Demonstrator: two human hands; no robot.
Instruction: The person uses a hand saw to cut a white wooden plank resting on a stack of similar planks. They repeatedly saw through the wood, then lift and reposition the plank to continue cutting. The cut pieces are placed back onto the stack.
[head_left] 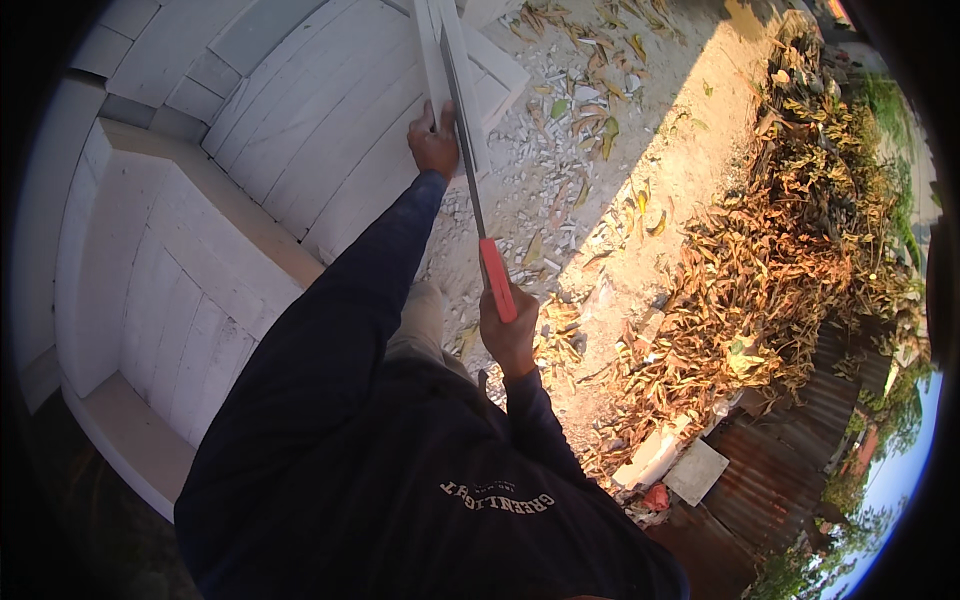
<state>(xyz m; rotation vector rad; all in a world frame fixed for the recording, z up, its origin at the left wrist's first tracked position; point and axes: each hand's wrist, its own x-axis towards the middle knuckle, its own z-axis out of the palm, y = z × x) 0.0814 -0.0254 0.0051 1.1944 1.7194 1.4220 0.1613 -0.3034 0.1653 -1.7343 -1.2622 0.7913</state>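
My right hand point(510, 328) is wrapped round the red handle of a hand saw point(497, 282). Its long, narrow blade runs up and away from me, lying along a pale white block point(476, 125) at the top of the view. With curled fingers, my left hand point(435, 148) grips the block just left of the blade. How deep the blade sits in the block I cannot tell. Beneath and beside the block are more white blocks point(370, 120) set close together.
A stepped, low white block wall point(200, 280) stands at the left. White chips and dry leaves litter the ground point(560, 130). A large heap of brown leaves point(760, 270) spreads along the right, with rusty corrugated sheets point(770, 470) and a pale slab point(696, 472) below it.
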